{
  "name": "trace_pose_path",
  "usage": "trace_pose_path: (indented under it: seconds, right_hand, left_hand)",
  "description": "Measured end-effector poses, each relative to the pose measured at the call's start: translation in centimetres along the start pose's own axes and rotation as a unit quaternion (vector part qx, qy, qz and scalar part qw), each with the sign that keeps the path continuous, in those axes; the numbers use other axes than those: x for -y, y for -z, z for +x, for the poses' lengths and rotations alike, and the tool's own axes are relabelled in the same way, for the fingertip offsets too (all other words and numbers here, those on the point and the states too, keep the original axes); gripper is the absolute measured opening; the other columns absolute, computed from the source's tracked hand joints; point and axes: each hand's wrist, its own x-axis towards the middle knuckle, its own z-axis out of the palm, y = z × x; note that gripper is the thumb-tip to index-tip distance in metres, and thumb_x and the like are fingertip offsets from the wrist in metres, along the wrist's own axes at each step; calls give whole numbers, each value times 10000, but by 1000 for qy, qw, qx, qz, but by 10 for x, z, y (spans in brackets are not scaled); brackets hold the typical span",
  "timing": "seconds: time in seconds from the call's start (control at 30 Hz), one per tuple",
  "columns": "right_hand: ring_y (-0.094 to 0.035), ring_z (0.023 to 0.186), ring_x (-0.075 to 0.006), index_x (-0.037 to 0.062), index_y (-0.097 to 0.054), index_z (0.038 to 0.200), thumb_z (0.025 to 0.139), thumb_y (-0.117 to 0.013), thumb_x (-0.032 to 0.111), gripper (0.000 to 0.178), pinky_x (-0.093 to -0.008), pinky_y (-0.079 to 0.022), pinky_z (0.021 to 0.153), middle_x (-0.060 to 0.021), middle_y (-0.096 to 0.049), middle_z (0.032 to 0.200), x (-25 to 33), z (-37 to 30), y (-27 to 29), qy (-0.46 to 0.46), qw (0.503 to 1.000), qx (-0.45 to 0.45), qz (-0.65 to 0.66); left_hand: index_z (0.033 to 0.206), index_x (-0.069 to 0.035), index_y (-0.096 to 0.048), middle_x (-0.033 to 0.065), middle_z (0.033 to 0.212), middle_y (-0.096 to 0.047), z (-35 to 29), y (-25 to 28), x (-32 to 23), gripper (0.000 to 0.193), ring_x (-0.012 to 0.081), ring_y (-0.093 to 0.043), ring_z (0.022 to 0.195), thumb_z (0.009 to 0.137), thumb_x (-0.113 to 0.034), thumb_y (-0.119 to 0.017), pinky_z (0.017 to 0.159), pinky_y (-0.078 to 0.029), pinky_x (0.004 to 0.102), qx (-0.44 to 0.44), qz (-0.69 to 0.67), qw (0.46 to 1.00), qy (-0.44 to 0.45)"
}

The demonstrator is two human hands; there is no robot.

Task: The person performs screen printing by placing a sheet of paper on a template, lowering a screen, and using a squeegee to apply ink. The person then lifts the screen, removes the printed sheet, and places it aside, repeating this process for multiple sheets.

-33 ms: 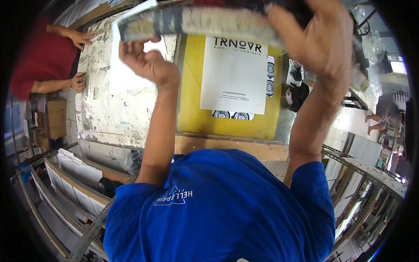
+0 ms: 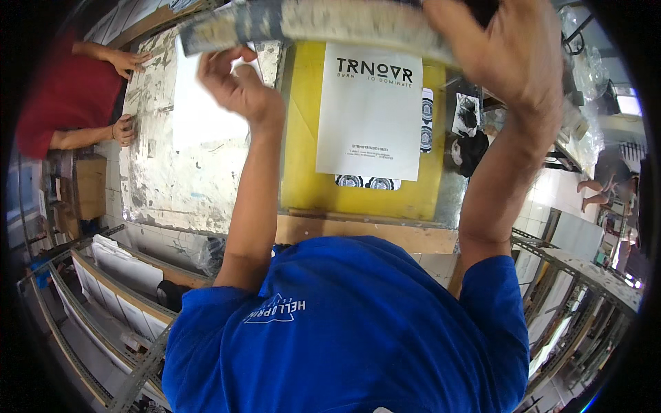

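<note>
**While a stained bar [image 2: 337, 20] is held up, a printed sheet [image 2: 372, 124] is borne by the yellow board [image 2: 299, 138]**

Beyond the far part of the yellow board, the bar's right end is met by the right hand [image 2: 506, 58]; that hand is blurred, so how its grip is closed cannot be told. Left of the board, the left hand [image 2: 241, 89] is placed at the bar's lower edge, fingers curled; whether anything is pinched in its grip cannot be told. Emblem-printed cards [image 2: 427, 131] on the board are partly covered by the printed sheet. To the board's left, a white sheet [image 2: 206, 110] is laid on a paint-stained bench [image 2: 148, 186], by which a co-worker's hands [image 2: 124, 131] are supported.
</note>
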Motion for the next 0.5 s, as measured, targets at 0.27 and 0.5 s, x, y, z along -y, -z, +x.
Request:
trace_pose_path:
  seconds: [0.27,0.5]
  right_hand:
    - [-732,843,-296,-83,-734,1097,779,-625,159,415,-366,-575,808,-251,-756,940,44,71,3,-188,982,-2,-19]
    - [-730,823,-306,-81,-743,1082,792,-624,164,397,-371,-577,806,-249,-761,936,-9,56,26,-4,996,32,84]
  left_hand:
    - [1150,-169,-756,67,1160,-695,-81,17,191,314,293,-607,1134,859,-276,-806,909,-471,523,323,448,822,143]
    - [975,-214,-795,24,1168,-722,-86,-13,189,167,272,-652,1106,834,-301,-816,907,-496,501,418,491,748,155]
